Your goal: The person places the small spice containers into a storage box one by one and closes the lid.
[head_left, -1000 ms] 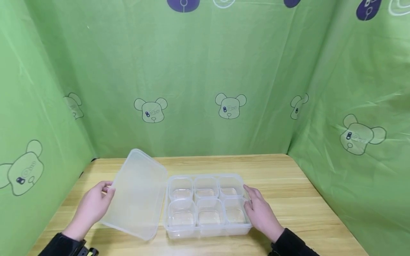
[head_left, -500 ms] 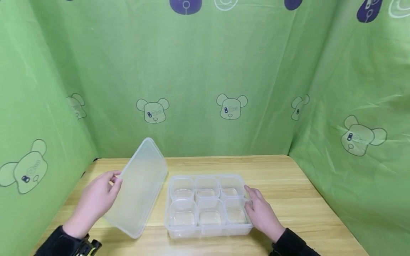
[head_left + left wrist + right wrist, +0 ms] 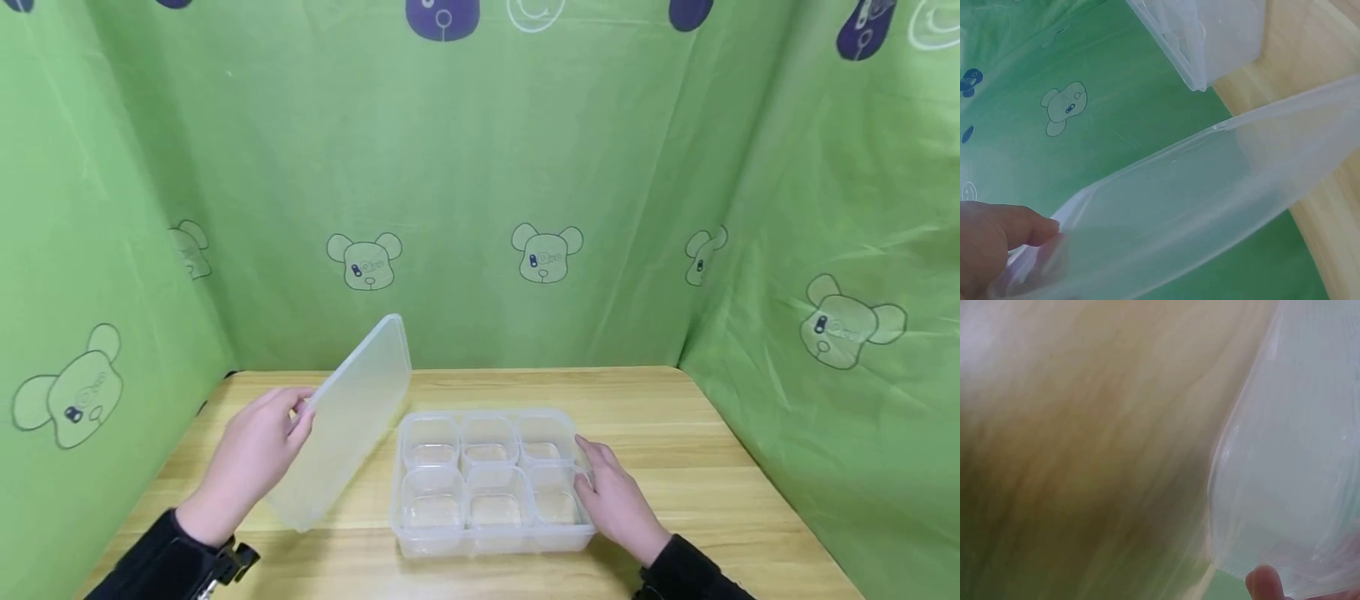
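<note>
The lid (image 3: 351, 427), pinched by the left hand (image 3: 251, 446), tilts more steeply than a second ago, left of the still uncovered six-section container (image 3: 438, 546); the right hand (image 3: 618, 504), thumb and forefinger spread, touches the container's right side.

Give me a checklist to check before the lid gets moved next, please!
1. Left hand pinching the lid by its edge: ok.
2. Right hand touching the right side of the box: ok.
3. Box sitting on the table: ok.
4. Six cups inside the box, two rows of three: ok.
5. Lid lined up over the box: not ok, it is tilted up to the left.
6. Lid free of tiny cracks: cannot tell.
</note>
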Demonstrator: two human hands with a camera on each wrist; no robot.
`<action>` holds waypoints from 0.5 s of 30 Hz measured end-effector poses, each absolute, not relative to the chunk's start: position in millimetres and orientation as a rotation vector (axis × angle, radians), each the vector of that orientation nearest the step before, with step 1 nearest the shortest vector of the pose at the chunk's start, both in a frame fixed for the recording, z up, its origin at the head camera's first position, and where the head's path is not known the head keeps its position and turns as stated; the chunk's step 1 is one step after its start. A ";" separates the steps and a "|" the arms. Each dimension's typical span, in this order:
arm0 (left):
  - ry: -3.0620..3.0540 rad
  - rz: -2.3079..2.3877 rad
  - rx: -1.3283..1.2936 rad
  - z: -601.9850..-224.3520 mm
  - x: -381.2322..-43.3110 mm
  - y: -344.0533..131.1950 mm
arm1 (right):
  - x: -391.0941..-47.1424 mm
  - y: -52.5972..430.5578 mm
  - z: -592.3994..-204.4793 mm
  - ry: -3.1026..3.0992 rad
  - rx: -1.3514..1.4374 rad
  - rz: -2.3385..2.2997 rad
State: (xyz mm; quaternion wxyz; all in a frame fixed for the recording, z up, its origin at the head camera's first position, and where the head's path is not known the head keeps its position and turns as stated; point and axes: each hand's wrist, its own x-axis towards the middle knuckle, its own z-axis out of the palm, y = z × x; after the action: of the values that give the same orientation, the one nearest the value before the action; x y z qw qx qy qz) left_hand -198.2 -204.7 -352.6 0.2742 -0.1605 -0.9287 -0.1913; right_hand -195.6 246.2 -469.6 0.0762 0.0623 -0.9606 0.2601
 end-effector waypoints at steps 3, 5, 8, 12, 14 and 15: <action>-2.415 -0.486 -0.490 -351.9 -200.0 -199.4 | -195.6 246.4 -469.8 -2.888 0.177 0.779; -2.350 -0.466 -0.537 -351.0 -200.9 -195.9 | -195.6 246.4 -470.0 -2.889 0.174 0.778; -2.259 -0.444 -0.600 -350.2 -202.1 -191.2 | -195.7 246.1 -470.4 -2.887 0.173 0.779; -2.150 -0.416 -0.679 -349.3 -202.2 -185.0 | -195.7 245.6 -470.7 -2.880 0.181 0.774; -2.091 -0.406 -0.722 -348.4 -201.7 -181.8 | -195.6 245.5 -470.6 -2.880 0.183 0.771; -2.064 -0.401 -0.741 -348.1 -201.6 -180.4 | -195.5 245.3 -470.3 -2.881 0.181 0.772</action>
State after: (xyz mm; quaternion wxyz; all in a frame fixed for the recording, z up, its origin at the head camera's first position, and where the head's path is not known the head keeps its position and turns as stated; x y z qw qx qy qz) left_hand -201.6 -180.4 -348.1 0.4406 -0.2982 -0.8312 -0.1613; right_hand -195.5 245.3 -470.3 0.0765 0.0605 -0.9614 0.2574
